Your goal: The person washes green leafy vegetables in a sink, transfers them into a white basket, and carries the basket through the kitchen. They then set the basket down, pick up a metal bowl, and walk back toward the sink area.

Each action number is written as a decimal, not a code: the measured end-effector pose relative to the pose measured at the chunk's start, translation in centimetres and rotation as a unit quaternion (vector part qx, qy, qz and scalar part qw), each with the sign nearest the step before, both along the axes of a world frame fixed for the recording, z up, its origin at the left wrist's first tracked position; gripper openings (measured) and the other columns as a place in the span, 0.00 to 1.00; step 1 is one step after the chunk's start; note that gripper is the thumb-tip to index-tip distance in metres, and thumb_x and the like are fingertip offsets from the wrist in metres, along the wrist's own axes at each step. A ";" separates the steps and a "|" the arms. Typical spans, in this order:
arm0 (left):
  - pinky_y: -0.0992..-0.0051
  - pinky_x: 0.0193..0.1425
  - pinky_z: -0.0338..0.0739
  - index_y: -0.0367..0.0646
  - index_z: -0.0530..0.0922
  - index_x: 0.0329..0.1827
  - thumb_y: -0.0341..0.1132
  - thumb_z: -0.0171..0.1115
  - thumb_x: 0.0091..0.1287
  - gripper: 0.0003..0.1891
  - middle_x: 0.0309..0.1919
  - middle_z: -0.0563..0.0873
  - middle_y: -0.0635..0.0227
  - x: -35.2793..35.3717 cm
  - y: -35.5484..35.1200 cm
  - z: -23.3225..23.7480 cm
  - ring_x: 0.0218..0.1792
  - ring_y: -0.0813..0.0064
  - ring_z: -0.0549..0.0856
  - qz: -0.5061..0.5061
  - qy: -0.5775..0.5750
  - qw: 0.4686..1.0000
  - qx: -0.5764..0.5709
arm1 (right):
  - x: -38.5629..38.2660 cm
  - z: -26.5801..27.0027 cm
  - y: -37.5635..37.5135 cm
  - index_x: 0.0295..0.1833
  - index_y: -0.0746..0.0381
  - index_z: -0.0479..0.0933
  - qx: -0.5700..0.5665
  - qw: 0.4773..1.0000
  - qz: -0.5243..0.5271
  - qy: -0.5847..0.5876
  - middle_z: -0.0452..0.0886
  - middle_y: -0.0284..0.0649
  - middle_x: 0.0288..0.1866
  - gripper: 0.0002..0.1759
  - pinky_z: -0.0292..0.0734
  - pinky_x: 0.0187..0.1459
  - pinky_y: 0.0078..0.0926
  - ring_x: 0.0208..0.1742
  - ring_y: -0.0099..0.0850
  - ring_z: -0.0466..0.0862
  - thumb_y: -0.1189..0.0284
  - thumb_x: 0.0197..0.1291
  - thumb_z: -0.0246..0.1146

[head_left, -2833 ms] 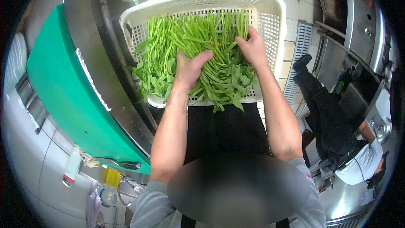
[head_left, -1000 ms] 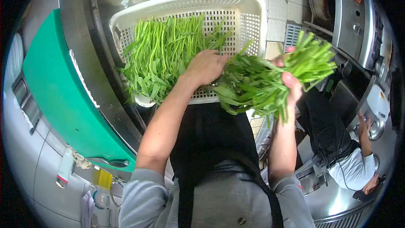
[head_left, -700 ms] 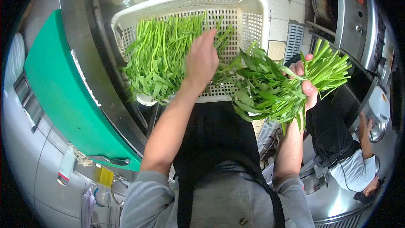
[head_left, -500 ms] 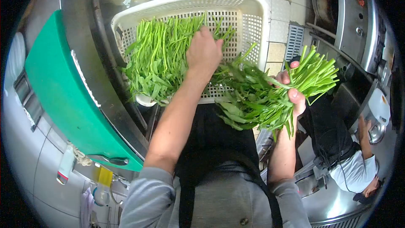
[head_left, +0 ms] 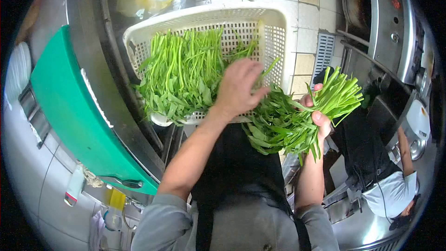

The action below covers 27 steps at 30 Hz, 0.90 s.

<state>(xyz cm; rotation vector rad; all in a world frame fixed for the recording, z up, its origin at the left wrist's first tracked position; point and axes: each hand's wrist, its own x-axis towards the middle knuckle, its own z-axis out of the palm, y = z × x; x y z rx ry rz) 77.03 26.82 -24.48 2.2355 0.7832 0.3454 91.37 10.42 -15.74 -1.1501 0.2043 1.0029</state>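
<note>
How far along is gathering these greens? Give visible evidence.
Done, apparently: one bunch gathered in the right hand, stem ends together.
In hand: the left hand is over the basket, its grip too blurred to read.
Left, it seems: the wide layer of greens and a few stray stems in the basket.

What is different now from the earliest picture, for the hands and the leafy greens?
The right hand gripped a bunch of leafy greens and moved it rightward, partly past the edge of the white basket. The left hand shifted right, over the basket. The basket, the greens at its left and the green board stayed put.
</note>
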 end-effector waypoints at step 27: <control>0.76 0.52 0.81 0.34 0.80 0.56 0.28 0.66 0.72 0.13 0.47 0.90 0.62 2.7 5.0 -3.5 0.45 0.79 0.87 0.247 -0.099 0.782 -0.563 | -1.6 -1.1 0.2 0.66 0.63 0.66 -0.051 0.999 -0.003 0.000 0.76 0.37 0.40 0.40 0.79 0.49 0.37 0.39 0.32 0.78 0.70 0.44 0.71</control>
